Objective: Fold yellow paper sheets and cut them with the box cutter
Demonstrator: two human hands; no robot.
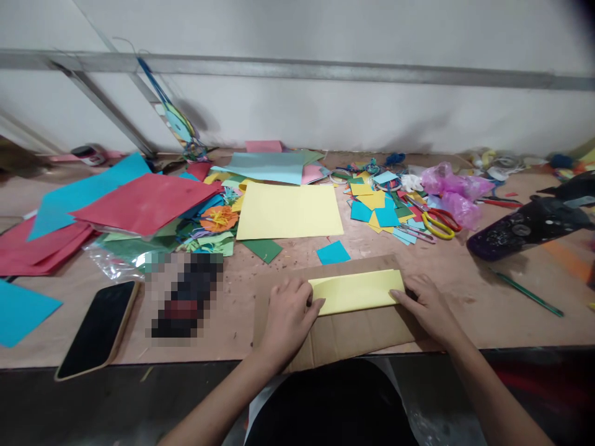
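A strip of folded pale yellow paper (356,292) lies over a piece of brown cardboard (344,337) near the table's front edge. My left hand (290,313) grips the paper's left end, thumb on its near side and fingers curled. At the opposite end my right hand (423,303) pinches the paper, its thumb on top and its fingers bent behind the edge. Behind the cardboard rests a flat pale yellow sheet (290,212). Small blue (333,253) and green paper squares (263,250) lie between that sheet and the cardboard.
Left are red sheets (144,201), a blue sheet (88,198), a phone (100,328) and a blurred-out dark object (190,297). To the right lie paper scraps (372,199), yellow-handled scissors (439,226), a pink plastic bag (458,186), a dark bottle (520,229) and a green pen (527,292).
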